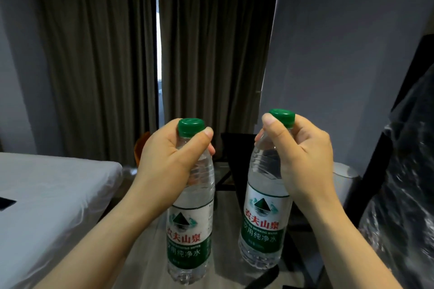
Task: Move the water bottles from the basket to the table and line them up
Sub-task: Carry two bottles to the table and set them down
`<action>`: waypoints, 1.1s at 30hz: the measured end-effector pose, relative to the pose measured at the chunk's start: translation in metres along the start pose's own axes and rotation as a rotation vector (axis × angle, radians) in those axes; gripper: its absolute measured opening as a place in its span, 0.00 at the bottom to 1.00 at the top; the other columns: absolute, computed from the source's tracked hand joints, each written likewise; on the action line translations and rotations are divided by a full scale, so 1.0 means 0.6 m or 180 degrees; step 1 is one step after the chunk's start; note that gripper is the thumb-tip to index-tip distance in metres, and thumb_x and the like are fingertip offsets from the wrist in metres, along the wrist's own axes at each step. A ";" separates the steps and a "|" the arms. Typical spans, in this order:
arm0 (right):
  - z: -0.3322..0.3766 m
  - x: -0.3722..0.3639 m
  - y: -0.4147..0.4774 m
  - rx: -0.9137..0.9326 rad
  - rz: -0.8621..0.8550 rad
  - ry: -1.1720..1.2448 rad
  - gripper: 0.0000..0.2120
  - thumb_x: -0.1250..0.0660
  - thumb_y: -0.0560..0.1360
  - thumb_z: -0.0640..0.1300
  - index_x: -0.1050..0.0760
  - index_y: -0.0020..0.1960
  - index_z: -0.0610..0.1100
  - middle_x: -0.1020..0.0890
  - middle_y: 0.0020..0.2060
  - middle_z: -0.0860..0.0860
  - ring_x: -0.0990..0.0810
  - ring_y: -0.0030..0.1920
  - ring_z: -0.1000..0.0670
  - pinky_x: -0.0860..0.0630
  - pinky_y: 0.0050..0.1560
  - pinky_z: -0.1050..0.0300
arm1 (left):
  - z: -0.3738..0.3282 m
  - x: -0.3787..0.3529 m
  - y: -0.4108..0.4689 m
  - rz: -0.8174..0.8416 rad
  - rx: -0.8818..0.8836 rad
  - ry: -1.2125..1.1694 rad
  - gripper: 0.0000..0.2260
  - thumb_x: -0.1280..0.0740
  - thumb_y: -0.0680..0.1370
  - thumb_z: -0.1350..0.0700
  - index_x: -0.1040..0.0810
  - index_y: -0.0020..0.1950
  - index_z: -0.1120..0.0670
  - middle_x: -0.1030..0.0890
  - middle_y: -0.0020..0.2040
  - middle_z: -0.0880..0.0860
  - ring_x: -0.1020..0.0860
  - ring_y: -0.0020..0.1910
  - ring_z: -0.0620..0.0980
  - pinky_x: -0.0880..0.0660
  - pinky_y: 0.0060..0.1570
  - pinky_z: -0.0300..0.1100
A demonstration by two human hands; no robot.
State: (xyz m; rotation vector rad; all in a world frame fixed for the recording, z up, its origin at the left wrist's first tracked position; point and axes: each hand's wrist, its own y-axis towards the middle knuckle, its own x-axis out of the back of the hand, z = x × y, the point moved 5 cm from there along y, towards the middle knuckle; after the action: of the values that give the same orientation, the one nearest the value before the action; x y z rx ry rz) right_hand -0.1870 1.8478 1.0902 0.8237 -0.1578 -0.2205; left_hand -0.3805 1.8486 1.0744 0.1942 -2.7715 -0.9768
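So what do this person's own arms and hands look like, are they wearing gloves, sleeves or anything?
Nothing worn shows. The left hand and right hand are bare: no gloves, no rings visible, thumbnails cut short. The left forearm and right forearm are bare too, down to the picture's lower edge, with no sleeve, watch or bracelet in view.

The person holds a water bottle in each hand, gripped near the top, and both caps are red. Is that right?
No: the head view shows the left cap and right cap are green, not red. Otherwise yes: the left hand grips the left bottle near its top, the right hand the right bottle.
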 end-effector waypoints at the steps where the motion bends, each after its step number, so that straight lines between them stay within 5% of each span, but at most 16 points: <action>1: -0.019 -0.009 0.013 -0.0025 0.0018 0.0007 0.13 0.34 0.76 0.51 0.22 0.37 0.43 0.17 0.32 0.50 0.19 0.33 0.54 0.27 0.34 0.72 | 0.015 -0.002 0.017 -0.0006 -0.0003 0.0022 0.13 0.35 0.75 0.48 0.20 0.37 0.55 0.18 0.36 0.52 0.20 0.35 0.45 0.24 0.35 0.34; 11: -0.201 -0.151 0.122 -0.0227 -0.0101 -0.0126 0.14 0.34 0.75 0.52 0.22 0.38 0.43 0.17 0.32 0.48 0.18 0.33 0.53 0.25 0.35 0.68 | 0.210 0.033 0.198 0.0069 0.0093 -0.0039 0.13 0.36 0.73 0.46 0.20 0.37 0.53 0.18 0.37 0.51 0.19 0.37 0.47 0.22 0.42 0.48; 22: -0.386 -0.301 0.202 -0.0681 -0.0599 -0.0317 0.13 0.33 0.74 0.53 0.21 0.37 0.46 0.17 0.32 0.48 0.18 0.32 0.55 0.25 0.32 0.68 | 0.436 0.080 0.370 -0.0037 0.0382 -0.0295 0.10 0.33 0.75 0.46 0.21 0.38 0.50 0.17 0.37 0.47 0.19 0.37 0.42 0.24 0.30 0.32; 30: -0.541 -0.358 0.294 -0.0693 -0.0695 -0.0520 0.12 0.33 0.74 0.53 0.21 0.37 0.47 0.17 0.32 0.49 0.18 0.32 0.55 0.25 0.31 0.69 | 0.603 0.045 0.488 0.0051 0.0558 -0.0238 0.09 0.33 0.73 0.45 0.22 0.38 0.49 0.18 0.34 0.47 0.19 0.35 0.44 0.22 0.32 0.38; 33: -0.607 -0.372 0.341 -0.0709 -0.0741 -0.0589 0.12 0.33 0.72 0.55 0.21 0.37 0.48 0.17 0.33 0.51 0.18 0.32 0.55 0.25 0.31 0.70 | 0.648 0.022 0.547 0.0063 0.0477 -0.0289 0.10 0.31 0.73 0.46 0.22 0.38 0.50 0.18 0.35 0.50 0.20 0.33 0.42 0.26 0.28 0.30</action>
State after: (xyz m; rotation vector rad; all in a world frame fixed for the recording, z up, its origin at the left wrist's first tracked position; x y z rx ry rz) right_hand -0.2936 2.2974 0.9858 0.5982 -0.2069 -0.5249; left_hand -0.5010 2.3352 0.9867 0.1472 -2.9253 -0.7921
